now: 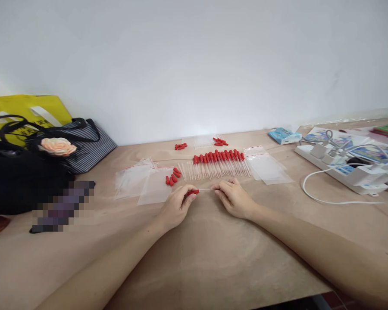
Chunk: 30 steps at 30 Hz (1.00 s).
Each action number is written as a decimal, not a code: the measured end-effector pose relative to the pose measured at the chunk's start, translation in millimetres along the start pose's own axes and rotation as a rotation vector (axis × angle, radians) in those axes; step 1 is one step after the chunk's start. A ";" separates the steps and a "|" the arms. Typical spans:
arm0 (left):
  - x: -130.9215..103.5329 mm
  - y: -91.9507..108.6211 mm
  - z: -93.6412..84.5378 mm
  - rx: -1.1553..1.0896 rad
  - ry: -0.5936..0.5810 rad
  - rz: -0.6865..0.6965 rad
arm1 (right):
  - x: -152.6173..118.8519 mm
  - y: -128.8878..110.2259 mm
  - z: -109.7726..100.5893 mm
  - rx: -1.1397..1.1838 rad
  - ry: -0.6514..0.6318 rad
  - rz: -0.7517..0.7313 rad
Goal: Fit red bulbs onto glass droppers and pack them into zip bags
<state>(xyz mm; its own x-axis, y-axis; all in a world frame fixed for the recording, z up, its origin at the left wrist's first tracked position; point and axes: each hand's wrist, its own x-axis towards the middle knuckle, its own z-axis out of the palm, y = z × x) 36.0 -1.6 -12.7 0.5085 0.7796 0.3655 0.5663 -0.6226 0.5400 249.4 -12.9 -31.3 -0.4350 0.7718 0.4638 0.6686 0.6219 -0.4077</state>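
Observation:
My left hand (177,204) pinches a red rubber bulb (193,192). A thin clear dropper tube (206,190) runs from the bulb's mouth to my right hand (233,199), whose fingertips are closed on its other end. Just beyond my hands lies a row of droppers (218,163), red bulbs pointing to the wall. Several bare clear tubes (190,171) continue the row at its left end. Loose red bulbs (172,178) rest on a clear zip bag (155,187) near my left hand.
More red bulbs (181,147) lie at the back. Clear zip bags (268,167) are spread to the right. A white power strip (339,172) with cables and a blue packet (283,135) stand farther right. At left are a striped bag (90,148) and a yellow bag (51,105).

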 end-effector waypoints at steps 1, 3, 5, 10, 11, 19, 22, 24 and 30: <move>0.2 0.5 0.1 -0.007 -0.001 0.002 | 0.2 -0.3 0.0 -0.003 -0.002 -0.006; 0.5 1.5 0.2 -0.021 -0.003 0.006 | 0.2 -1.2 -0.2 -0.006 0.000 -0.016; 0.3 2.1 0.6 -0.038 -0.005 0.009 | 0.0 -2.6 -0.1 -0.003 0.011 -0.022; -0.8 0.1 2.4 -0.092 0.004 -0.028 | 0.9 -6.5 1.0 -0.006 0.024 -0.058; -1.1 -0.4 2.7 -0.096 0.011 -0.038 | 1.5 -6.8 1.2 -0.008 0.020 -0.067; -3.3 -0.3 1.3 0.033 -0.011 0.111 | 4.9 -3.8 -4.6 -0.117 -0.087 -0.152; -4.3 0.0 1.8 0.091 -0.027 0.179 | 4.0 -5.0 -6.5 -0.143 -0.100 -0.181; -4.7 0.3 2.5 0.110 -0.019 0.208 | 3.2 -6.2 -5.9 -0.136 -0.093 -0.183; -5.2 3.5 3.7 0.142 0.004 0.273 | 1.6 -9.3 0.4 -0.113 -0.075 -0.186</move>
<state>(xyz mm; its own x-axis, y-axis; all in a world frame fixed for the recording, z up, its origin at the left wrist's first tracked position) 37.7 -8.1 -15.5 0.6519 0.5825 0.4856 0.4943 -0.8120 0.3104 242.2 -17.3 -27.1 -0.5974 0.6558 0.4616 0.6345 0.7386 -0.2280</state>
